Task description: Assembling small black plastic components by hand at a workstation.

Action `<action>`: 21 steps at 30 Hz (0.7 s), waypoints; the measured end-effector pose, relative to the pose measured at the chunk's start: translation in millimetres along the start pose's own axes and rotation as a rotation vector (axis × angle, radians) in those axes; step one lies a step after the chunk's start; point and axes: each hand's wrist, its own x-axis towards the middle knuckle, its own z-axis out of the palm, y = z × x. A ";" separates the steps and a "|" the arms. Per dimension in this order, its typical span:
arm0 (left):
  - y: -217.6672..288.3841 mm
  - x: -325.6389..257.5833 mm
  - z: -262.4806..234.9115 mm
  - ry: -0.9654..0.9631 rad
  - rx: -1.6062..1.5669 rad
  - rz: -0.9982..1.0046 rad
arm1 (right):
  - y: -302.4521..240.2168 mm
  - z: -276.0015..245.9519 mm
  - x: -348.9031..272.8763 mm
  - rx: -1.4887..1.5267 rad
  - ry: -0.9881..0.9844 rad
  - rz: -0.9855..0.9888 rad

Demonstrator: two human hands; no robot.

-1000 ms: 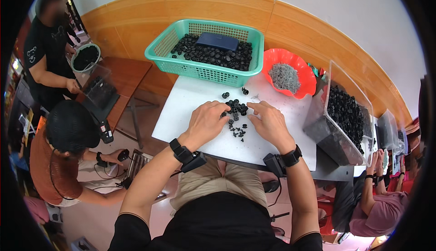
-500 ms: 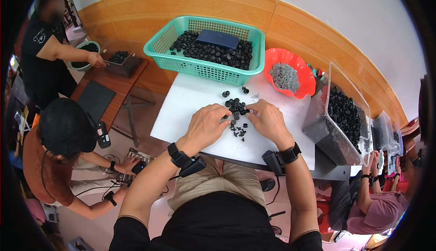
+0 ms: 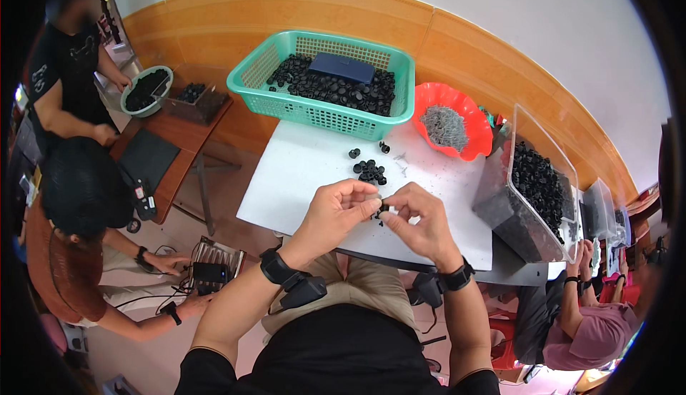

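Open white board (image 3: 282, 188) left of the left hand (image 3: 332, 216), a free strip between the right hand (image 3: 420, 222) and the clear bin (image 3: 493, 193), black parts (image 3: 369, 172) clustered just beyond both hands, green basket (image 3: 321, 114) and red bowl (image 3: 477, 122) blocking the far side

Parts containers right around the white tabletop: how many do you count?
3: a green plastic basket at the far edge, a red scalloped bowl to its right, and a clear bin along the right side. Clear tubs farther right, partly hidden, aren't counted.
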 end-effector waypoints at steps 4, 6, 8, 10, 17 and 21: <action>7.1 -6.0 -3.5 -0.063 -0.159 -0.180 | -15.0 4.9 -4.0 0.022 -0.044 -0.116; 7.7 -9.3 -2.0 -0.057 -0.168 -0.200 | -9.9 6.4 -6.2 0.070 -0.038 -0.144; 7.3 -12.4 -1.1 -0.048 -0.179 -0.223 | -8.1 5.8 -6.6 0.064 -0.044 -0.144; 6.7 -14.8 -1.2 -0.044 -0.255 -0.225 | -7.3 6.1 -5.6 0.059 -0.052 -0.142; 3.2 -18.9 -5.3 -0.001 -0.285 -0.240 | 3.3 -11.8 16.5 0.061 -0.037 0.103; -0.3 -19.4 -3.6 0.026 -0.260 -0.179 | 33.8 -23.9 46.7 -0.399 0.079 0.088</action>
